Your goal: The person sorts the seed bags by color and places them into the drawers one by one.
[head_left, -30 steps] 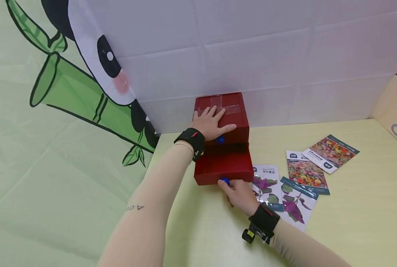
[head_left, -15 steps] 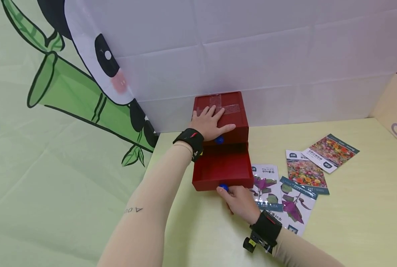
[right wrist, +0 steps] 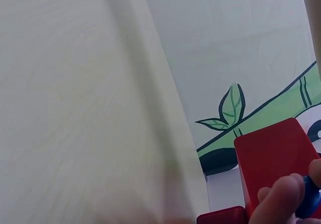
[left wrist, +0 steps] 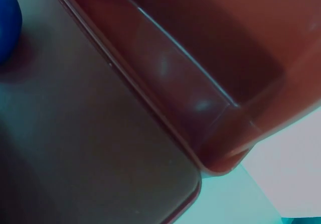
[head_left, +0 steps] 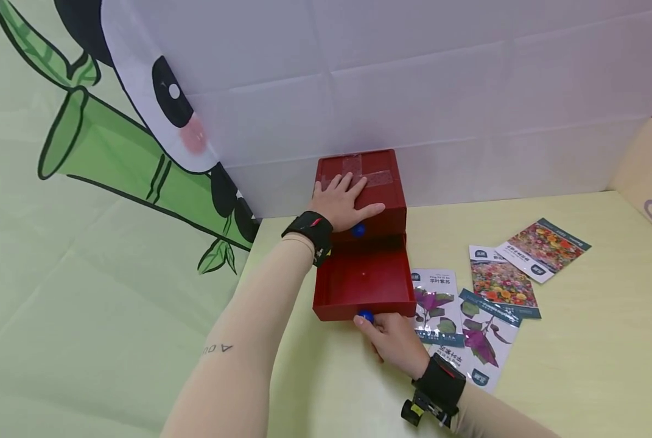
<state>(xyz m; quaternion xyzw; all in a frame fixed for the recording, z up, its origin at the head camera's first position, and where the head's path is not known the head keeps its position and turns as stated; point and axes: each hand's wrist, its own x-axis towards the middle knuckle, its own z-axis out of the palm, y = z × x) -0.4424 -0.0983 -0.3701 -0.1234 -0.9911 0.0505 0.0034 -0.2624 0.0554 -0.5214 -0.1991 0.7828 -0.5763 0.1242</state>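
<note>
The red drawer (head_left: 333, 311) stands out from the red box (head_left: 387, 193), just below the middle of the frame, its front edge running left to right. The right hand (head_left: 397, 342), nearer to that edge, pinches the blue knob (head_left: 366, 316) between thumb and fingers; from this grip, the drawer lies toward the top of the frame. The left hand (head_left: 339, 204) rests on the box top, fingers spread. Printed packets (head_left: 481, 359) lie at right on the table (head_left: 588, 340).
</note>
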